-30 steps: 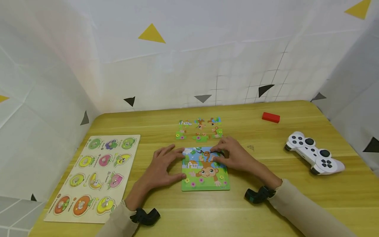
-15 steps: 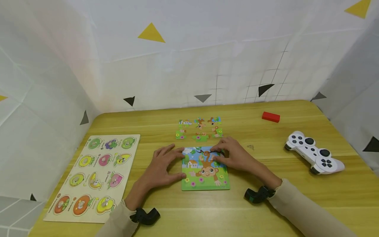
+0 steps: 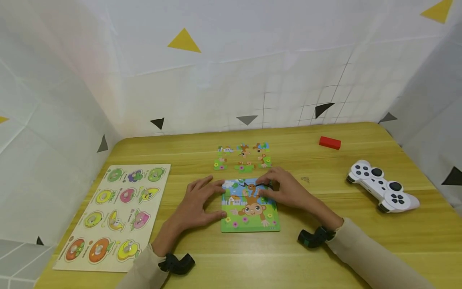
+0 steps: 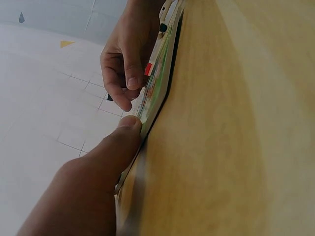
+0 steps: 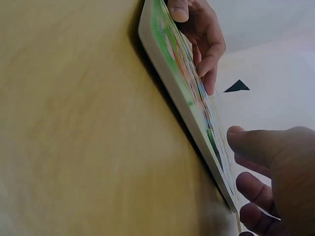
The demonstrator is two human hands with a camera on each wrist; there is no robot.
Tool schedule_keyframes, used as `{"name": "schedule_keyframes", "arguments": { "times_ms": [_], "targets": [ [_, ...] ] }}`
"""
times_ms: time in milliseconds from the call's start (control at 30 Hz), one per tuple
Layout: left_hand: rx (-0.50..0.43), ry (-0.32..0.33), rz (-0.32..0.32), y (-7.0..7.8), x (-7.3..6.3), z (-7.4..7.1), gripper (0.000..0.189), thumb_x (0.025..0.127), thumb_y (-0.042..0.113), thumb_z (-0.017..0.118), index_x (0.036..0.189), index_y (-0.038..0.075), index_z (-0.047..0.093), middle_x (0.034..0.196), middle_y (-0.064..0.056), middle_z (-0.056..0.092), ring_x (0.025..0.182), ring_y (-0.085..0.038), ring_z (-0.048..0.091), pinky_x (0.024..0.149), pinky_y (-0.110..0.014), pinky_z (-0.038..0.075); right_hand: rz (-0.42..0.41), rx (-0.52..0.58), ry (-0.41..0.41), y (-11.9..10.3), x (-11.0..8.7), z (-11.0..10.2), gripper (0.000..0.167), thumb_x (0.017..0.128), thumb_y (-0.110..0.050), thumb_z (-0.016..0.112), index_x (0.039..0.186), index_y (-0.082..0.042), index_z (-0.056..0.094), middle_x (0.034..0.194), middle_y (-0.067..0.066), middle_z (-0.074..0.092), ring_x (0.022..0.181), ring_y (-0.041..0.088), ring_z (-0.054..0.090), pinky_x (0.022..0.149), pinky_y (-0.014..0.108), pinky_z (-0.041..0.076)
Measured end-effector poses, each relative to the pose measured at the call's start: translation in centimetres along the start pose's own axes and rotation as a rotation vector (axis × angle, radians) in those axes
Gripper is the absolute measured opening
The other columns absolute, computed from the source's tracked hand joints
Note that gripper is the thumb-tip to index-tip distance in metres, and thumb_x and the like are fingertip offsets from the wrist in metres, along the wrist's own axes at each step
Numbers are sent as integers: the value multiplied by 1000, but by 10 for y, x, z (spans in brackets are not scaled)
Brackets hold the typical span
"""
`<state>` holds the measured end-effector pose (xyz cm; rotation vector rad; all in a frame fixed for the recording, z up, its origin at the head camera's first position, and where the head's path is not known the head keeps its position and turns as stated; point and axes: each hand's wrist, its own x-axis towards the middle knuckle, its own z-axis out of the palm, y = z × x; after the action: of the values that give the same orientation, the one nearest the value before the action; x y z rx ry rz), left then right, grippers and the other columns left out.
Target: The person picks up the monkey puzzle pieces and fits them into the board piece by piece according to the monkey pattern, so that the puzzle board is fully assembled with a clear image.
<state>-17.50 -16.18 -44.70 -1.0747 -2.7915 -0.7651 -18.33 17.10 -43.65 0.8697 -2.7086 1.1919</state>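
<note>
A square jigsaw puzzle board [image 3: 249,220] with a monkey picture lies flat on the table in the head view. A thin dark seam runs across its upper part. My left hand [image 3: 196,204] is at the board's left side, fingers spread; in the left wrist view its thumb [image 4: 129,123] touches the rim. Over the upper right corner is my right hand [image 3: 286,190], its fingers loosely bent. The right wrist view shows its thumb [image 5: 238,135] and fingers apart, with nothing seen between them. That hand hides the corner beneath it. Several loose puzzle pieces [image 3: 244,166] lie behind the board.
A wooden fruit puzzle board [image 3: 144,237] lies to the left. To the right is a white game controller [image 3: 382,185], with a red block [image 3: 330,143] farther back. A pale patterned sheet [image 3: 231,80] stands behind the wooden table [image 3: 252,265]. Both wrists wear black cameras.
</note>
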Motion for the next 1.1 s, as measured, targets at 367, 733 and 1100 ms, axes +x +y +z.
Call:
{"name": "schedule_keyframes", "arguments": {
  "times_ms": [367,733,1100],
  "targets": [
    [0,7,10,-1,-1,-2,62,85,63,72,137,29,61,158,7,47,155,-30,29,119,-60,19,4,42,49,-4,3,0,21,89,-14,80,109,-13,77,95,0,65,85,16,56,76,33,47],
    [-1,11,12,-4,-2,1,63,86,65,70,137,31,59,159,8,46,155,-31,28,118,-60,19,37,47,43,-7,13,-1,21,92,-15,77,112,-13,77,94,-2,66,76,14,52,68,29,47],
    [1,7,26,-3,-1,2,62,87,64,70,138,30,59,159,9,46,155,-31,29,118,-60,20,-27,58,80,-7,41,-4,17,92,-12,76,107,-6,77,96,4,73,79,15,62,71,29,53]
  ]
}}
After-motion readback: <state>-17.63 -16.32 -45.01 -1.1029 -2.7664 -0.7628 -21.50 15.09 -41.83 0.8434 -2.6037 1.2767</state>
